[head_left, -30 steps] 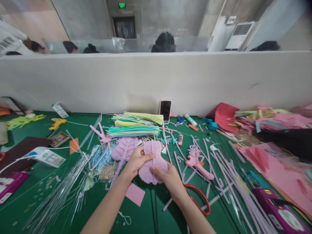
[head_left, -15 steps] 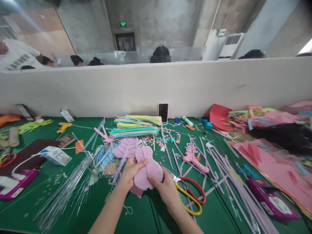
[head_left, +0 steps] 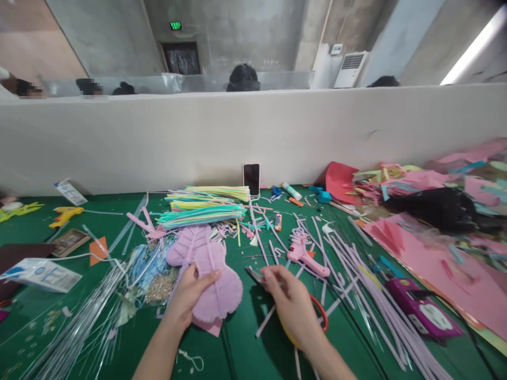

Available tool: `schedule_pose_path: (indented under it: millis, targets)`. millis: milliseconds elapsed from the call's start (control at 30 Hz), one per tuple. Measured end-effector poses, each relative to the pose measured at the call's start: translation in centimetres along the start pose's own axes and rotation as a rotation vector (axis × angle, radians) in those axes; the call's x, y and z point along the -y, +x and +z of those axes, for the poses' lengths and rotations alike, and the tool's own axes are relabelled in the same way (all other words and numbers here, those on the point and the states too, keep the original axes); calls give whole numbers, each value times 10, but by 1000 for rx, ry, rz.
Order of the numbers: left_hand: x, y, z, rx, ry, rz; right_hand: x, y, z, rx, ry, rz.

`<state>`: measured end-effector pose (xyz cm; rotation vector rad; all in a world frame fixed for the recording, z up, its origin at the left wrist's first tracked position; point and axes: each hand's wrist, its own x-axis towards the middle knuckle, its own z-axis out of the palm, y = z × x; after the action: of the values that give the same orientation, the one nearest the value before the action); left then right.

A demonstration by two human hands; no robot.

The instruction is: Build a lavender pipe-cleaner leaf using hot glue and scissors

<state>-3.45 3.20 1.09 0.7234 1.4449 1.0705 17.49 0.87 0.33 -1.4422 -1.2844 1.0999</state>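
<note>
My left hand (head_left: 190, 295) pinches a purple scalloped piece (head_left: 227, 290) at its left side, thumb on top along a raised strip. Another purple piece (head_left: 184, 247) with ridges lies just behind it. My right hand (head_left: 291, 301) is closed around scissors with red and yellow handles (head_left: 321, 312); their metal tips (head_left: 252, 272) point to the left, apart from the purple piece. Part of the handles is hidden under the hand. A pink glue gun (head_left: 307, 256) lies beyond the right hand.
Pipe cleaner bundles (head_left: 206, 211) lie at the back before a propped phone (head_left: 251, 179). Silvery strands (head_left: 79, 322) spread at left, purple stems (head_left: 388, 311) at right, near a purple device (head_left: 423, 309). A white partition (head_left: 198, 137) stands behind.
My right hand has let go of the purple piece and taken hold of the scissors. My left hand still holds the piece. The view has shifted to the right.
</note>
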Motion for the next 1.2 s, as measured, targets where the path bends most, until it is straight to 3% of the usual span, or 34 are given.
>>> schedule_pose_path:
  millis: [133, 233, 367, 500, 633, 867, 1100, 1200]
  targets:
    - [-19, 9, -5, 37, -57, -92, 35, 55, -35, -1, -514, -159]
    - [-39, 23, -2, 56, -44, -95, 58, 109, -40, 23, -644, -175]
    - [-65, 42, 6, 128, -26, -31, 66, 178, -17, 81, -757, -113]
    - [-81, 56, 13, 187, 64, 46, 51, 222, 16, 110, -781, -42]
    - [-91, 66, 16, 274, 79, 85, 37, 235, 23, 83, -737, -16]
    - [-96, 80, 20, 271, 25, 45, 35, 220, -4, -10, -622, -3]
    - [-87, 85, 28, 228, 47, 155, 22, 224, 31, -50, -564, 3]
    - [-85, 85, 26, 256, 27, 182, 25, 229, 32, -44, -458, -31]
